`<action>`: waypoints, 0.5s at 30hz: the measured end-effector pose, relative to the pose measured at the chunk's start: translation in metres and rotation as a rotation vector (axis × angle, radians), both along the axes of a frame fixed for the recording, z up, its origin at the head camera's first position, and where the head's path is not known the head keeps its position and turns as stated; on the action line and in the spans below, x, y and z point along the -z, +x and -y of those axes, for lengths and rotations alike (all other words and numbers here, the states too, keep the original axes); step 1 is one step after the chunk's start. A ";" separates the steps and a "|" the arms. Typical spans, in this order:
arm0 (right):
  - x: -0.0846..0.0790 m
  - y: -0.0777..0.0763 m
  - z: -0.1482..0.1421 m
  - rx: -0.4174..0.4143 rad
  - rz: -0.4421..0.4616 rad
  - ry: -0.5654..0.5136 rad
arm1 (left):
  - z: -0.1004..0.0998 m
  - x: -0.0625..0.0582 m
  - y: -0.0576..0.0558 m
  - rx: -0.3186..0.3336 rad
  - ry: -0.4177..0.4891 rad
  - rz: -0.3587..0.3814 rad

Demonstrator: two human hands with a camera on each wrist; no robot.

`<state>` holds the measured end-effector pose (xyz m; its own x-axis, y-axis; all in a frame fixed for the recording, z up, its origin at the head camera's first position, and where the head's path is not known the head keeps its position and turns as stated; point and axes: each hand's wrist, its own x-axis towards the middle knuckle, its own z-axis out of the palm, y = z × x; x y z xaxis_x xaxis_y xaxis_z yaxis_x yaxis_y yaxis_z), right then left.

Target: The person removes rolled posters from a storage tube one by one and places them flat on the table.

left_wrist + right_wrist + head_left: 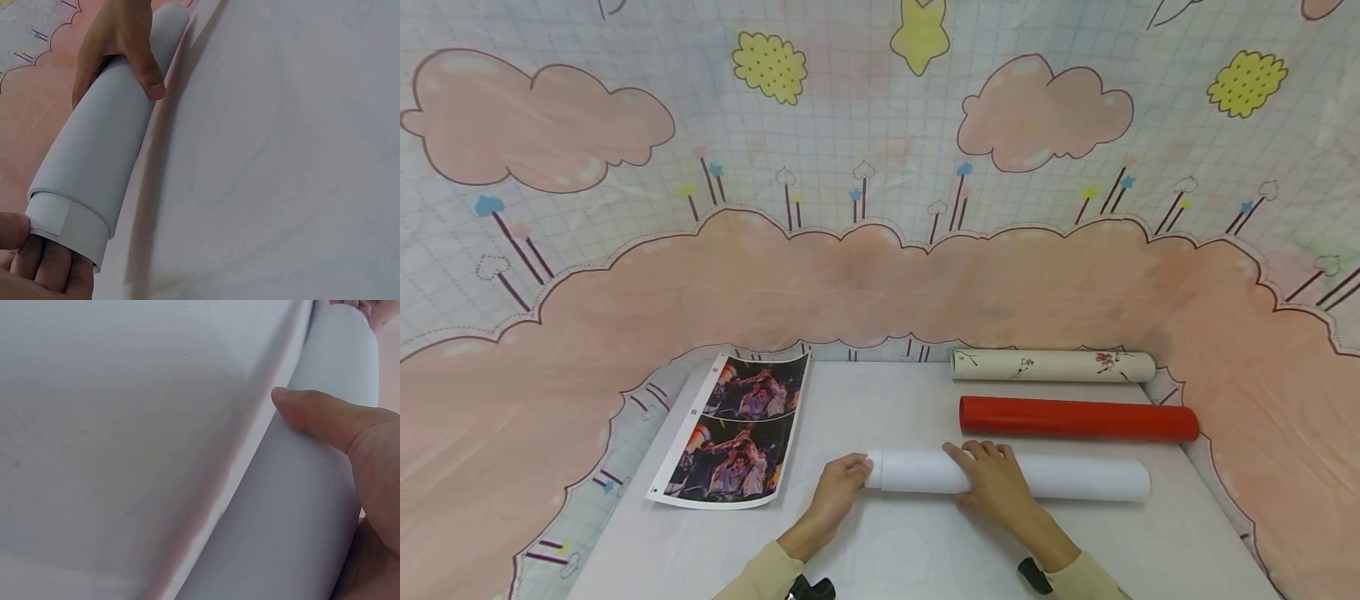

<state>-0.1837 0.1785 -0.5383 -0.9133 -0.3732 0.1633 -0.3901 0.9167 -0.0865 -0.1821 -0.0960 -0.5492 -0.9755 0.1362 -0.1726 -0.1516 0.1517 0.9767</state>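
Observation:
A white roll (1082,479) lies crosswise near the front of the white table. At its left end a narrower inner layer (84,236) sticks out a little, with a small pale rectangular patch (51,214) on it. My left hand (837,490) pinches this end; in the left wrist view several fingers reach inside the opening and the thumb presses the outside. Around the roll's middle, my right hand (992,482) grips from above, its thumb (322,415) lying along the near side. The right hand's other fingertips are hidden behind the roll in the right wrist view.
Behind the white roll lie a red roll (1078,419) and, farther back, a cream roll (1052,367) with a flower pattern. To the left is a printed sheet (730,433) with two dark pictures. A cloud-patterned cloth (880,283) hangs behind the table (880,400).

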 end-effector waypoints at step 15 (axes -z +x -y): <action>-0.003 0.001 -0.002 0.013 -0.017 -0.002 | 0.011 -0.004 0.002 -0.028 -0.028 -0.016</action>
